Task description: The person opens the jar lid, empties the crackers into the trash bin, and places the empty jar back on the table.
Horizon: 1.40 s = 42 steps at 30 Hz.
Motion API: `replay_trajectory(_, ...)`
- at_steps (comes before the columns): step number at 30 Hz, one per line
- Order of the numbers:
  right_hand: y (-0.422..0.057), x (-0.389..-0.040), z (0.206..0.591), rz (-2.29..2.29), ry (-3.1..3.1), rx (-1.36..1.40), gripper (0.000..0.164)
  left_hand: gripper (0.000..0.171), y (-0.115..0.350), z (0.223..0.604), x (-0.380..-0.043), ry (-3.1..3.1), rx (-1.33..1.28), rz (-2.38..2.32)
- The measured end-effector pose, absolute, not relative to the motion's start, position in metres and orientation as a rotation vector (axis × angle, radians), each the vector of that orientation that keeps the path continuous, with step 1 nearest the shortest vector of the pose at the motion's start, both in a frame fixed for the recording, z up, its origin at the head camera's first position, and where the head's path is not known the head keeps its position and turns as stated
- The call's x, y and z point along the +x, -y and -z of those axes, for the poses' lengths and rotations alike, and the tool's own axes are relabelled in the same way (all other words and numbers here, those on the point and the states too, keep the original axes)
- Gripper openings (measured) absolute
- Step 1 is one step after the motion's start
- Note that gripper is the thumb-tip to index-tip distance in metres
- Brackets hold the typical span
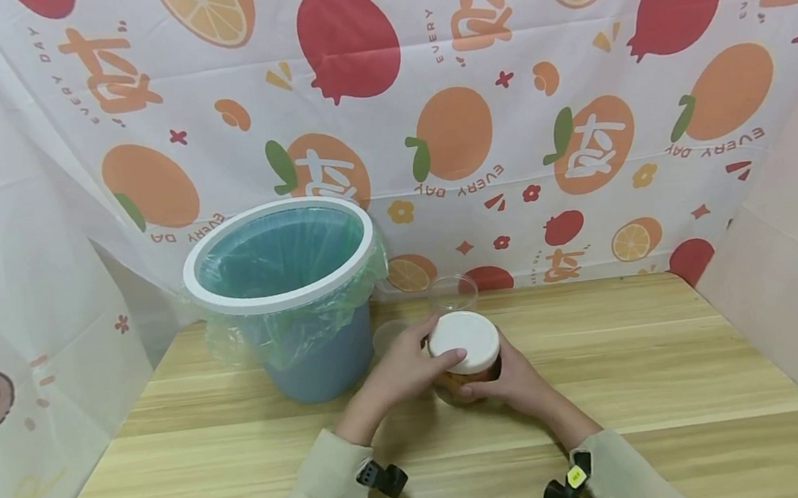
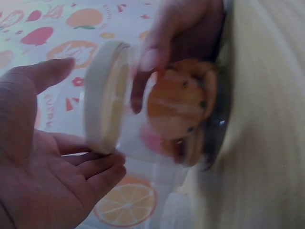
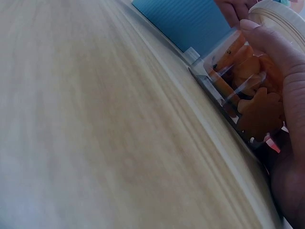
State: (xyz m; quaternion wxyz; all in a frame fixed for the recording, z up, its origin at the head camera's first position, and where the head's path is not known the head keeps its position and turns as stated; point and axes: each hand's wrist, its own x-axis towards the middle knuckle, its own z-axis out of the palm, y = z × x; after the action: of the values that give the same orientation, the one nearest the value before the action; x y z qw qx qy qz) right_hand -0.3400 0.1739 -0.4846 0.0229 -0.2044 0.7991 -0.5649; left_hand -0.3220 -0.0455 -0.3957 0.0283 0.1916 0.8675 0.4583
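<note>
A clear jar (image 2: 136, 138) with a white screw lid (image 1: 472, 339) stands upright on the wooden table. Inside it are orange-brown cookies (image 3: 262, 112), some round with dark dots, one with a scalloped edge. My left hand (image 1: 407, 366) is at the lid, its fingers at the rim's side; the thumb lies over the top in the head view. In the left wrist view that thumb stands a little off the lid. My right hand (image 1: 515, 379) grips the jar's body from the right, thumb across the near side.
A blue trash bin (image 1: 322, 354) with a white rim and a green-tinted plastic liner (image 1: 282, 249) stands to the left. Behind the jar sits a clear round container (image 1: 455, 292); a clear disc (image 1: 388, 335) lies between bin and jar. A fruit-print cloth (image 1: 385, 112) hangs along the table's back edge (image 1: 578, 282).
</note>
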Motion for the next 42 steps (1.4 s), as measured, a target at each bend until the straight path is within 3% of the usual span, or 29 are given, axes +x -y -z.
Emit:
replay_trajectory(11,-0.173,-0.340,0.486,1.802,-2.454,-0.664,0.103,0.040,0.071,0.379,-0.322,-2.698,0.818,-1.255)
replay_trajectory(17,-0.173,-0.340,0.486,1.809,-2.446,-0.675,0.102,0.037,0.074,0.381,-0.325,-2.718,0.765,-1.287)
replay_trajectory(22,-0.174,-0.340,0.486,1.799,-2.442,-0.662,0.102,0.046,0.071,0.388,-0.329,-2.736,0.665,-1.371)
replay_trajectory(29,-0.174,-0.341,0.486,1.789,-2.460,-0.631,0.103,0.081,0.062,0.401,-0.334,-2.741,0.629,-1.400)
replay_trajectory(42,-0.174,-0.340,0.487,1.772,-2.482,-0.637,0.099,0.107,0.031,0.426,-0.334,-2.697,0.648,-1.567)
